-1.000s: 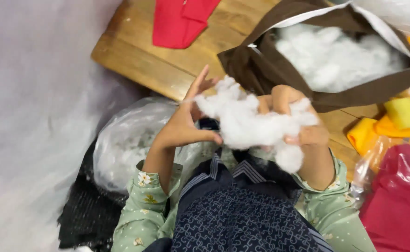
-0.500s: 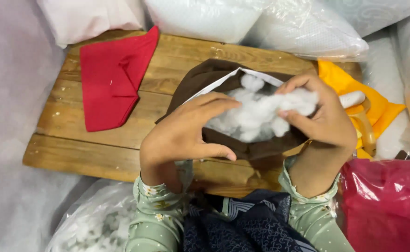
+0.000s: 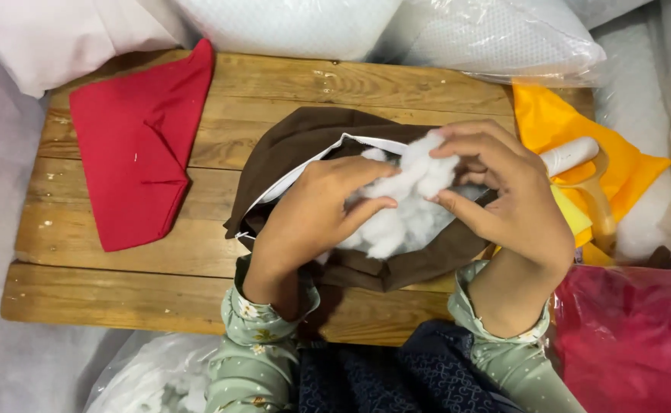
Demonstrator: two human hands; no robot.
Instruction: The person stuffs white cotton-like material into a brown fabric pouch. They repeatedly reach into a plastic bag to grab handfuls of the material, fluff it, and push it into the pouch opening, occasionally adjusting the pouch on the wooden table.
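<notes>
Stuffing goes best here if you keep the mouth of the brown fabric cover point(image 3: 305, 149) wide and feed the fill in small amounts, so judge your clump by the opening, not by what your hands can carry. That cover is the largest piece of the work: it lies across the middle of the wooden board point(image 3: 121, 283), dark brown with a white edge showing along its open lip, slack and folded over at the lower centre of the frame. Push the fill toward the far corners first, I would say, since a soft cover like this bunches and leaves hollows near the seams.

Next in size is the white fibre clump point(image 3: 404, 203), sitting at the centre, right in the opening of the cover. It looks light, loose and lumpy, with tufts pulling off at the edges, so tease it apart before pressing it down.

Your left hand point(image 3: 312, 218) is closed on the lower left side of the clump, fingers pinching into it. Your right hand point(image 3: 511, 203) is closed on its upper right side, thumb and fingertips gripping a tuft
</notes>
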